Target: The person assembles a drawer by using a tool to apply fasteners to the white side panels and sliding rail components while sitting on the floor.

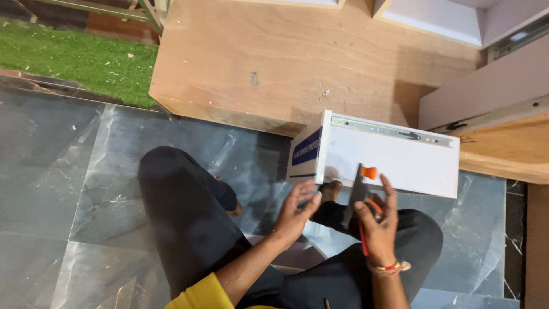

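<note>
On floor, seated cross-legged: right hand [379, 226] gripped orange-handled tool [360, 197] upright, blade clear of lap; left hand [296, 210] loose beside it, steadying; white drawer box [394, 160] propped nearby, within reach.

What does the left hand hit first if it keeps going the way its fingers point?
The left hand points up and right, toward the white drawer box. Its lower near edge looks first in line, probably past the foot close beside the fingertips. Depth is unclear from one view, so the foot may come first.
</note>
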